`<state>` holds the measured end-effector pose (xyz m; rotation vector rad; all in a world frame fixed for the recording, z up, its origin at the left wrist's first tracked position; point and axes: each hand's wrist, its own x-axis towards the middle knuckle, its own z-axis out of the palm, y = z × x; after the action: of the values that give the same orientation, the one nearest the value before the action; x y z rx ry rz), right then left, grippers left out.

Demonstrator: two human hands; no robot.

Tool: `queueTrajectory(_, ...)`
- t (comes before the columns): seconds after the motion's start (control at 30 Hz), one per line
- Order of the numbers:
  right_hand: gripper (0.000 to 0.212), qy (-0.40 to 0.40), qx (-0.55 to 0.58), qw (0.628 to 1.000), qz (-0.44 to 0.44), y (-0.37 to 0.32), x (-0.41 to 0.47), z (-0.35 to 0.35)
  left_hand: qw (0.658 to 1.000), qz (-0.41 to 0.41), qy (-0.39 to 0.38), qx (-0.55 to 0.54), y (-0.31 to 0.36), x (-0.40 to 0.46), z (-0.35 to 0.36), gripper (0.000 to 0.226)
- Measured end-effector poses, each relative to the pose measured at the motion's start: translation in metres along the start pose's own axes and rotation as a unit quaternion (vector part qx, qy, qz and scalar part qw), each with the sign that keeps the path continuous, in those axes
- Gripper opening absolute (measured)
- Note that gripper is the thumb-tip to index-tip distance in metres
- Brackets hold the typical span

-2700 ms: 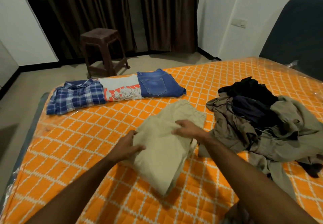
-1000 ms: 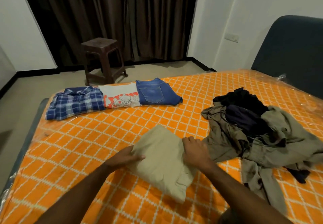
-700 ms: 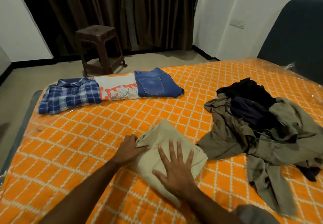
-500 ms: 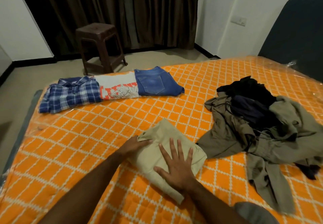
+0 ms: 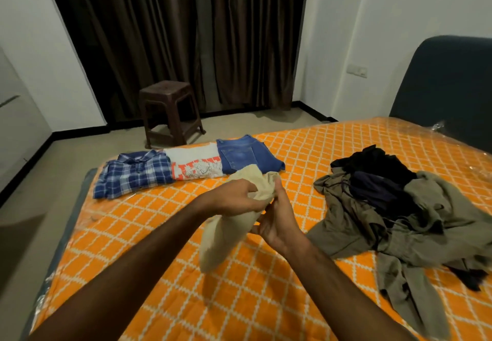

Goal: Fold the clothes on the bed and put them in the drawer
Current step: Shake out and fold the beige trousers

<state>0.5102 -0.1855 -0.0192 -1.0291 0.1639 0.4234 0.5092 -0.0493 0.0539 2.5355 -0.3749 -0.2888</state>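
Orange quilted bed [image 5: 165, 234], dark curtains behind. Folded beige garment [image 5: 226, 231] lifted off bed, centre-near, between both hands. L hand [image 5: 234, 197] grips its top edge; R hand [image 5: 277, 218] curled on its right side. Far left: plaid shirt [image 5: 133, 175], tee [image 5: 197, 165], jeans [image 5: 247, 154], folded in a row. Right: unfolded pile [image 5: 394, 207]. Stool [image 5: 170, 111] on floor, far.

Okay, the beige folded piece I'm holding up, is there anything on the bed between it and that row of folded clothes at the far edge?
Nothing visible. Both hands, left hand and right hand, hold the beige garment above bare orange bedcover. The jeans end the row; the unfolded pile lies off to the right.
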Motion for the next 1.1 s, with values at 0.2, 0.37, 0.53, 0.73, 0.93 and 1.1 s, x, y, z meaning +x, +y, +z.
queueTrajectory(0.2, 0.053, 0.102, 0.046, 0.990, 0.091, 0.051, -0.009, -0.080, 0.982, 0.039, -0.072, -0.169, -0.024, -0.020, 0.058, 0.031)
queueTrajectory(0.37, 0.068, 0.089, -0.060, 0.987, 0.121, 0.079, -0.015, -0.129, 0.964, -0.232, 0.126, -0.031, -0.142, -0.035, 0.142, 0.098)
queueTrajectory(0.53, 0.068, 0.069, -0.262, 0.960, 0.072, 0.094, 0.002, -0.124, 0.896, -0.332, 0.080, -0.283, -0.173, -0.043, 0.160, 0.110)
queueTrajectory(0.73, 0.104, 0.076, -0.338, 0.938, -0.010, 0.116, 0.039, -0.146, 0.853, -0.344, 0.014, -0.393, -0.155, -0.030, 0.126, 0.096)
queueTrajectory(0.93, 0.057, 0.063, -0.355, 0.927, -0.106, -0.001, 0.097, -0.104, 0.847, -0.222, 0.110, -0.471, -0.120, 0.041, 0.057, 0.046)
queueTrajectory(1.1, 0.057, -0.003, -0.398, 0.901, -0.170, -0.126, 0.202, -0.060, 0.869, -0.125, 0.236, -0.417, -0.124, 0.150, -0.020, 0.027)
